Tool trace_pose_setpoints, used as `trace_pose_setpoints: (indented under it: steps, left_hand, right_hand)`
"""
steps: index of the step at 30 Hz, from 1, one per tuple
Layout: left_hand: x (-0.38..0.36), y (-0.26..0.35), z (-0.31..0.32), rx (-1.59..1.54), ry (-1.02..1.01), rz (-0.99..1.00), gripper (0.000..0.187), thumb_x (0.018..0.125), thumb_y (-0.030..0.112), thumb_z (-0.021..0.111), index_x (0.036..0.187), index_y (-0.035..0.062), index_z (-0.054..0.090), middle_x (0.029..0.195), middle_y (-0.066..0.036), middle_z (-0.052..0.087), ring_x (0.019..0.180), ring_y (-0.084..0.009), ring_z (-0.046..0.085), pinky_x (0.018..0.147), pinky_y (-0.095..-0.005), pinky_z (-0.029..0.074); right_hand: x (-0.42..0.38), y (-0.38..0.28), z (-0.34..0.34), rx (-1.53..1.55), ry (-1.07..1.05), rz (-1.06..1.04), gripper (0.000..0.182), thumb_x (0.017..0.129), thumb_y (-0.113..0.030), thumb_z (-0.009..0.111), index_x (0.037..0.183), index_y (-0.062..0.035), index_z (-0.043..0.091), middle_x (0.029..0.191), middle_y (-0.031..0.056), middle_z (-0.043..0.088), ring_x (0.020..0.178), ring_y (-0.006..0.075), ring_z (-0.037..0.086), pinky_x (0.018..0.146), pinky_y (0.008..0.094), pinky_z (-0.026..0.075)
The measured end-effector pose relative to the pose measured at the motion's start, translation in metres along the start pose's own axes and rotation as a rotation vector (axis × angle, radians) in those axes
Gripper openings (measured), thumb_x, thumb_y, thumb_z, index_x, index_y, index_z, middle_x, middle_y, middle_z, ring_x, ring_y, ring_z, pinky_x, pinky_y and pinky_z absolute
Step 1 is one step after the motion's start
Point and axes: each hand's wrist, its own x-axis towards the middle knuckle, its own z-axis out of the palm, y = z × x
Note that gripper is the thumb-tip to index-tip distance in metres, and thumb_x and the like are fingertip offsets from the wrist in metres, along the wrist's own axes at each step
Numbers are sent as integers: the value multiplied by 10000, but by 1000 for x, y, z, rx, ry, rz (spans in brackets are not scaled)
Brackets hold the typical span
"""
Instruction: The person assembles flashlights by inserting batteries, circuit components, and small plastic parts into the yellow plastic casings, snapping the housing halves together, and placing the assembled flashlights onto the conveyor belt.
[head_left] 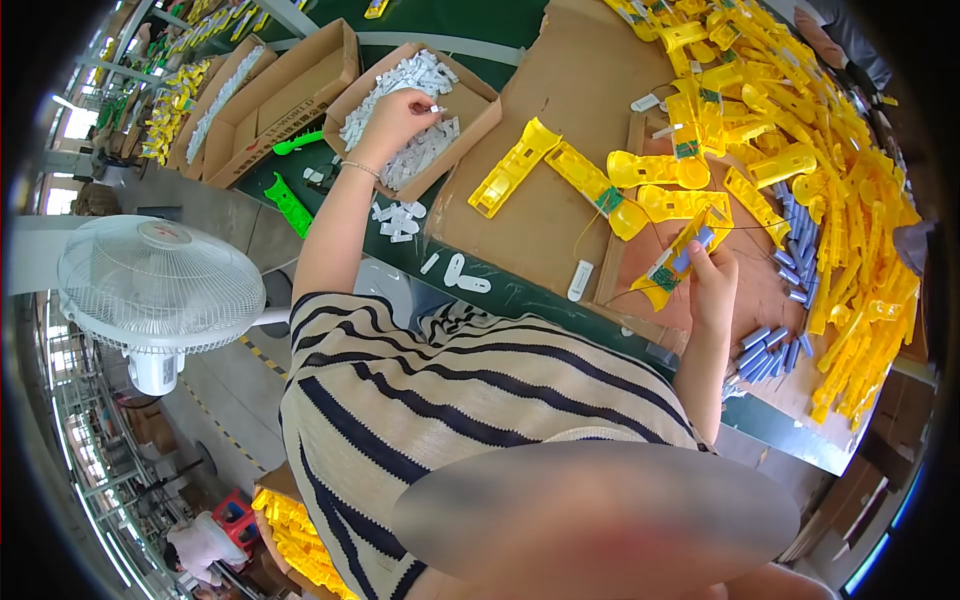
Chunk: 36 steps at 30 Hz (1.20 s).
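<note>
My left hand (398, 122) is over a cardboard box (483, 118) of small white plastic parts (415, 75), its fingers pinched on a small white part (436, 109). On the right, my right hand (714, 285) grips a yellow housing (656, 288) that has a green circuit board and a blue-grey cylinder (703, 237) in it. Thin dark wires run from this housing. Beyond it, more yellow housings (515, 168) lie on the brown cardboard, some with green boards. A white part (580, 280) on a wire rests near the cardboard's front edge.
Yellow housings are heaped (865, 230) at the right, beside blue-grey cylinders (765, 352). Left of the parts box are an open carton (290, 110), green pieces (288, 204) and loose white parts (398, 221). A white fan (160, 285) stands left; a person (205, 548) is at lower left.
</note>
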Motion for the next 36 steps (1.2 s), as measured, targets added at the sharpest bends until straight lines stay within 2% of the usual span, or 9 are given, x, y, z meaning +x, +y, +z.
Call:
trace_pose_setpoints:
  steps: [2, 8, 17, 20, 23, 29, 32, 35, 36]
  left_hand:
    - [1, -19, 5, -132, 68, 50, 166, 742, 131, 736, 826, 24, 641, 811, -78, 679, 726, -162, 647, 663, -286, 508]
    - [-5, -10, -5, -167, -77, -84, 178, 750, 89, 744, 798, 19, 588, 805, -74, 664, 758, -119, 640, 674, -241, 501]
    - [-5, -7, -15, 89, -184, -4, 266, 761, 175, 734, 986, 40, 698, 838, -107, 686, 745, -188, 643, 689, -288, 490]
    - [-7, 1, -16, 25, -124, -34, 227, 792, 215, 707, 934, 38, 710, 864, -128, 690, 751, -219, 645, 703, -305, 492]
    - [-5, -10, -10, -12, 14, 149, 233, 822, 222, 677, 964, 39, 703, 875, -131, 694, 779, -223, 651, 716, -306, 488]
    - [-10, 16, -21, 15, 109, -158, 250, 889, 258, 605, 968, 28, 664, 830, -127, 671, 757, -220, 628, 710, -296, 476]
    - [-5, 3, -14, -126, 108, -114, 279, 920, 278, 561, 1004, 17, 619, 775, -70, 621, 721, -178, 585, 675, -297, 463]
    - [-6, -5, -11, -972, -174, -262, 296, 943, 278, 517, 1056, 9, 568, 784, -27, 569, 725, -137, 548, 641, -287, 444]
    - [-8, 4, -11, -1051, -219, -233, 283, 947, 258, 510, 1071, 8, 558, 806, -25, 565, 752, -139, 555, 661, -286, 452]
  right_hand:
    - [0, 1, 2, 6, -5, -2, 229, 896, -123, 581, 1019, 70, 602, 944, 129, 654, 870, 198, 619, 797, 317, 481]
    - [2, 5, 9, -22, -22, -7, 180, 872, -94, 608, 970, 56, 629, 890, 82, 666, 800, 135, 609, 750, 265, 471]
    - [-2, -1, 11, -45, -1, -4, 185, 873, -97, 613, 971, 58, 631, 889, 83, 668, 795, 134, 611, 743, 267, 475]
    - [-2, 1, 10, -38, -12, -8, 189, 873, -101, 617, 975, 58, 632, 894, 87, 669, 798, 141, 613, 749, 270, 475]
    - [-2, 2, 8, -30, -8, -10, 193, 872, -102, 620, 980, 57, 632, 899, 89, 669, 805, 146, 614, 756, 273, 475]
    - [-1, 6, 3, -21, 0, 5, 195, 867, -96, 628, 983, 61, 631, 905, 95, 670, 817, 150, 616, 766, 278, 477]
    - [-1, 4, 5, -14, 0, -2, 194, 865, -96, 631, 980, 61, 630, 900, 91, 668, 812, 147, 614, 763, 276, 476]
    - [-3, 3, 5, -9, -6, -1, 197, 862, -100, 636, 980, 59, 631, 895, 81, 665, 802, 135, 606, 752, 270, 471]
    - [-3, 3, 4, -14, -8, -2, 201, 860, -104, 639, 980, 58, 632, 892, 77, 663, 796, 128, 601, 747, 267, 468]
